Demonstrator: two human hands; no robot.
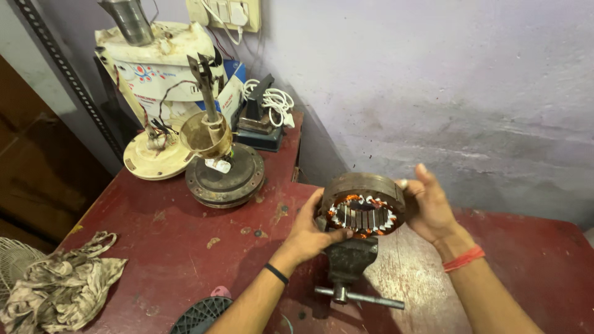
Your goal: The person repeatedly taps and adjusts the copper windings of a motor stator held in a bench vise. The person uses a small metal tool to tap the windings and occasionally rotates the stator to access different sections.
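The round motor ring (364, 207) sits above the vise (349, 260), gripped between the left hand (309, 232) and right hand (430, 207).

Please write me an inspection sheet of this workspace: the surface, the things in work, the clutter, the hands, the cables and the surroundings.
Surface: red table, paint worn and chipped.
Things in work: motor stator with copper windings, held over a bench vise; whether the vise clamps it cannot be told.
Clutter: crumpled rag at the left edge; dark fan motor housing with upright shaft; cream round base; black grille at the front edge.
Hands: left hand grips the stator's left side; right hand holds its right side.
Cables: coiled white cord near the wall; thin wires by the cream base.
Surroundings: pale purple wall, wall socket plate.
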